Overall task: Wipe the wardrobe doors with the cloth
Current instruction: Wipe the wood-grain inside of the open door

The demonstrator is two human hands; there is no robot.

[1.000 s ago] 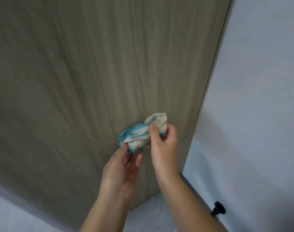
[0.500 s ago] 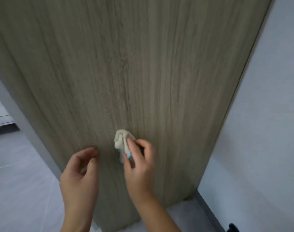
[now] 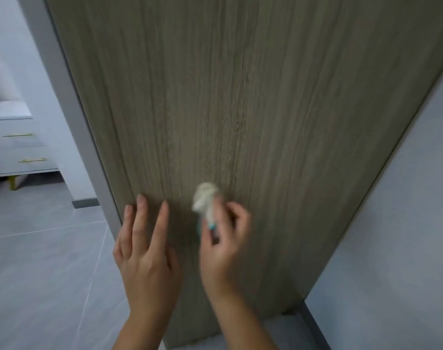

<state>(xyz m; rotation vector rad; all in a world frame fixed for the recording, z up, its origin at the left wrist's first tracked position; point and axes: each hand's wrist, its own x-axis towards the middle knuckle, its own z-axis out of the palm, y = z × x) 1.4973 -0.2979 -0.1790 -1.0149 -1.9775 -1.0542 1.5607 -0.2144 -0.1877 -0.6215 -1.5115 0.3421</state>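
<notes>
Two hands raised before wood-grain wardrobe door (image 3: 240, 97). Bunched cream cloth (image 3: 204, 199) pinched in right hand (image 3: 224, 246), against panel. Left hand (image 3: 146, 253) spread wide, fingers straight, near door's left edge.

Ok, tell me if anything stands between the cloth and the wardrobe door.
Nothing visible does. The right hand holds the bunched cream, teal-edged cloth at the grey-brown wood-grain wardrobe door; the left hand, fingers straight, is beside it.

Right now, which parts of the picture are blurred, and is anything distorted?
Head view: the right hand and the cloth it grips are motion-blurred; the left hand is sharper; edges of the wardrobe door splay upward, wide-angle distortion; no glare.
</notes>
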